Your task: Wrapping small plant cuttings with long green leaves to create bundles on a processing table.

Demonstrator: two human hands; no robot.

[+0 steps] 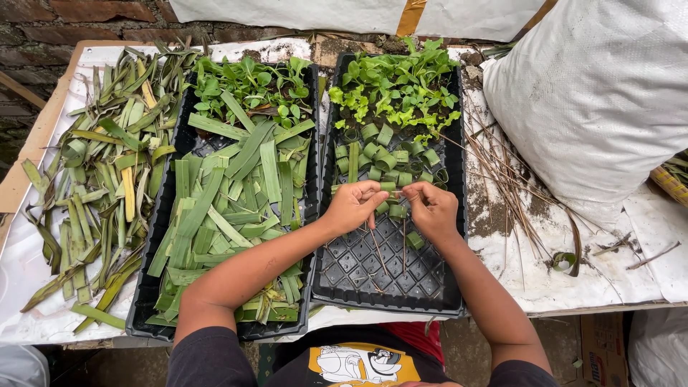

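Note:
My left hand and my right hand meet over the right black seedling tray. Between their fingertips they pinch a rolled green leaf strip and a thin brown stick. Just beyond the hands lie several rolled leaf cups, and past those grow small green seedlings. The near half of this tray shows bare black cells with a few thin sticks lying across them.
A second black tray on the left holds flat cut leaf strips and seedlings. Loose leaf trimmings lie at far left. A large white sack stands at right, with dry sticks beside it.

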